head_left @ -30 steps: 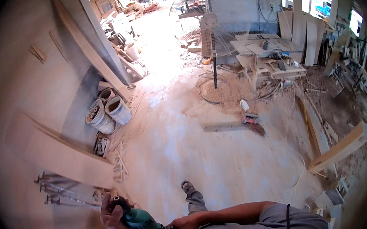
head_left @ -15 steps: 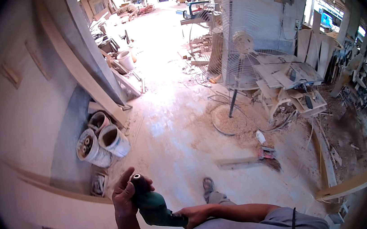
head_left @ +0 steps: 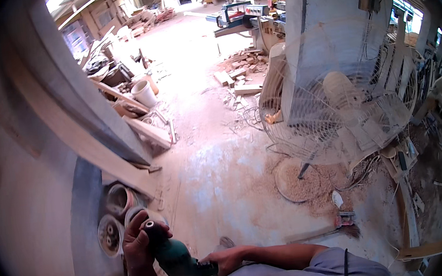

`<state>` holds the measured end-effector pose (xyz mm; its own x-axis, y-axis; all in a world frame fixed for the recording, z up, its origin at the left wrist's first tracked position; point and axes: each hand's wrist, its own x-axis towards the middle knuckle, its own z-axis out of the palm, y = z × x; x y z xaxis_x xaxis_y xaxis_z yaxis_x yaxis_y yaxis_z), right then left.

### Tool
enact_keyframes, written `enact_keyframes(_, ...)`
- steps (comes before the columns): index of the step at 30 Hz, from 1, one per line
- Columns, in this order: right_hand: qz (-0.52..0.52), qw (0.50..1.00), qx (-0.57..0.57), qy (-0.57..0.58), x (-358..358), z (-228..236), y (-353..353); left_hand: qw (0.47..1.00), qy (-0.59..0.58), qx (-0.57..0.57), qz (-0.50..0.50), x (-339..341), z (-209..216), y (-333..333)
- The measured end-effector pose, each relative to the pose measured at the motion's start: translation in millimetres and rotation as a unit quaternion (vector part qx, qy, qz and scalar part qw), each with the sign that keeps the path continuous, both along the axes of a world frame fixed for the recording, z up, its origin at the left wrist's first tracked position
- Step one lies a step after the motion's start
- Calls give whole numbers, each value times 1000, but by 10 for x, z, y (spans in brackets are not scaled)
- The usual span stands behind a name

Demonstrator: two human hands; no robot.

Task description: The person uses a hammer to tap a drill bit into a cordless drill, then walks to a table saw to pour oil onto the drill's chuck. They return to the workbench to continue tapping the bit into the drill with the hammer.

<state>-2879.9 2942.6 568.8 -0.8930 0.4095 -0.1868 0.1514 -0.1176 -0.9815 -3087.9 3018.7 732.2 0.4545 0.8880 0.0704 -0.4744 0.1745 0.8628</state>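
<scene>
The dusty concrete floor (head_left: 218, 160) carries a pedestal fan (head_left: 337, 108) on the right, sawdust around its base, wood offcuts (head_left: 238, 73) far off, and buckets (head_left: 115, 215) near left.

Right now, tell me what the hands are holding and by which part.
A green power tool, held by both hands: the left hand wraps its front end near the head, and the right hand grips the rear handle.

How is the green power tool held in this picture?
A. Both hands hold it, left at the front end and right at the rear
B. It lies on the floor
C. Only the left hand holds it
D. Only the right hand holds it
A: the left hand wraps the front of the green power tool, and the right hand grips its rear handle.
</scene>
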Motion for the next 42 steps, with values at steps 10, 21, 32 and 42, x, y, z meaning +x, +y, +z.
enact_keyframes(10,-143,984,-67,-81,360,169,3256,978,148,94,114,575,-426,3780)
enact_keyframes(21,-229,969,-91,13,1013,-82,6265,959,228,144,81,1898,-159,6943)
enact_keyframes(32,-184,971,17,152,2172,-225,8864,993,89,45,-69,2803,-98,9693)
enact_keyframes(42,-287,956,-65,7,3740,-209,10651,965,240,105,-23,4736,-272,11673)
